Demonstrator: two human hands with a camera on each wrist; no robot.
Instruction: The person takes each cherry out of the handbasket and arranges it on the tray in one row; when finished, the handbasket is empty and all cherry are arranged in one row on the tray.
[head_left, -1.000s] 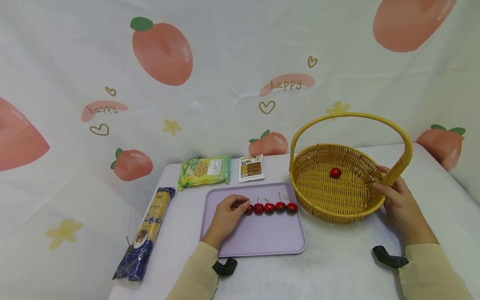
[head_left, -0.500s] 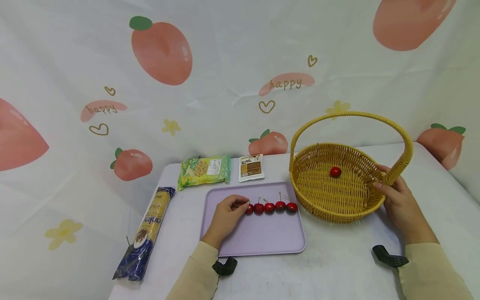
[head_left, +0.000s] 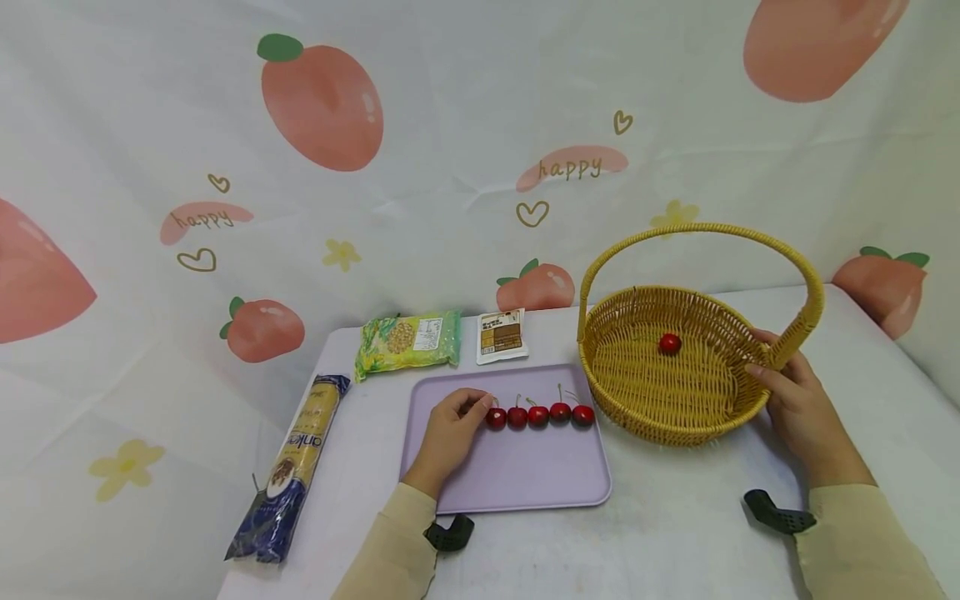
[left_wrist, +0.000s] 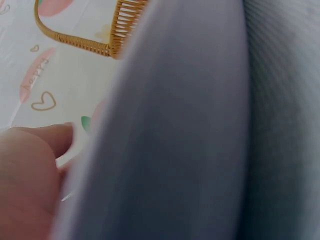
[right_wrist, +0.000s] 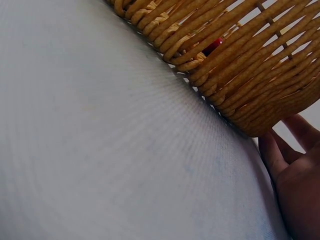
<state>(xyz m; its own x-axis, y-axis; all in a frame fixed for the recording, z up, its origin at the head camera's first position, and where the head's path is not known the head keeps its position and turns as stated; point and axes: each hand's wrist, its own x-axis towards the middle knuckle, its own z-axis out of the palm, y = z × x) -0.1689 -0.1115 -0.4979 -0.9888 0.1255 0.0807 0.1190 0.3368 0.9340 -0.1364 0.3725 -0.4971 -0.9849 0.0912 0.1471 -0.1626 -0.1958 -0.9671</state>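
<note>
A row of several red cherries [head_left: 537, 417] lies on a lilac tray [head_left: 525, 475], most with stems visible. At the row's left end my left hand [head_left: 452, 433] has its thumb and finger tips beside the leftmost cherry [head_left: 497, 419], near its stem; whether they pinch the stem cannot be made out. In the left wrist view, the tray's raised edge [left_wrist: 175, 125] hides the cherries from the camera. My right hand [head_left: 802, 412] grips the right rim of a yellow wicker basket [head_left: 637, 425] by the handle's base, thumb inside. A single cherry [head_left: 670, 343] sits in the basket.
Behind the tray lie a green-yellow packet [head_left: 408, 343] and a small white-brown packet [head_left: 502, 337]. A long blue-yellow pasta bag [head_left: 292, 467] lies at the table's left edge. A fruit-printed cloth [head_left: 450, 167] hangs behind.
My left hand has shifted slightly left, so the leftmost cherry shows more fully. My right hand and the basket stay where they were.
</note>
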